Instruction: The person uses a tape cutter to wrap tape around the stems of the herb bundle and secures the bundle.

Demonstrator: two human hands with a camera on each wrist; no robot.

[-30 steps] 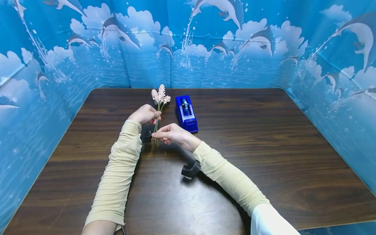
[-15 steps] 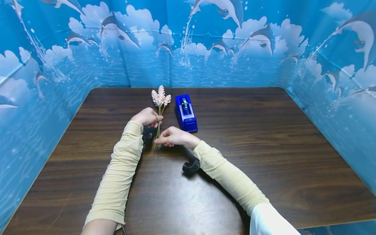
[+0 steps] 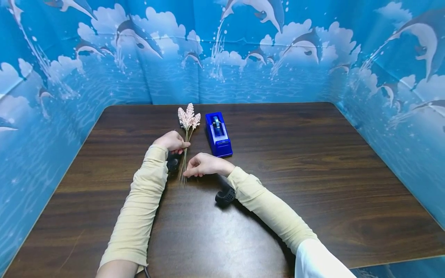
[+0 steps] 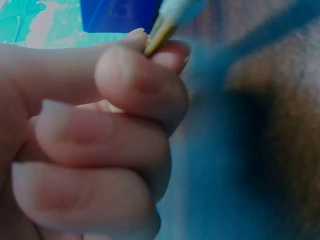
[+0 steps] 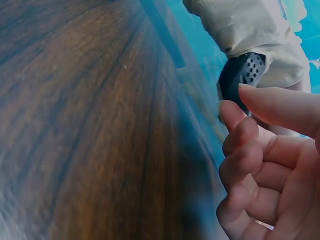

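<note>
A small bunch of pale pink flowers (image 3: 189,117) on thin stems (image 3: 185,154) is held upright in the head view, blooms pointing to the far edge. My left hand (image 3: 172,142) pinches the stems between thumb and forefinger, just under the blooms. Close up in the left wrist view, a yellowish stem (image 4: 161,39) comes out above the curled fingers (image 4: 135,80). Lower down, my right hand (image 3: 207,164) pinches the stems near their ends with thumb and fingertips. In the right wrist view its thumb (image 5: 275,102) meets the forefinger, the other fingers curled.
Just right of the flowers stands a blue tape dispenser (image 3: 219,135) on the dark wood table (image 3: 295,173). Black wrist cameras (image 3: 225,196) hang under both forearms. A blue dolphin-print curtain (image 3: 174,81) closes off the back and sides.
Both hands and the flowers have come a little nearer to me. The lower stem ends show further down and slightly spread. The tape dispenser stays where it was.
</note>
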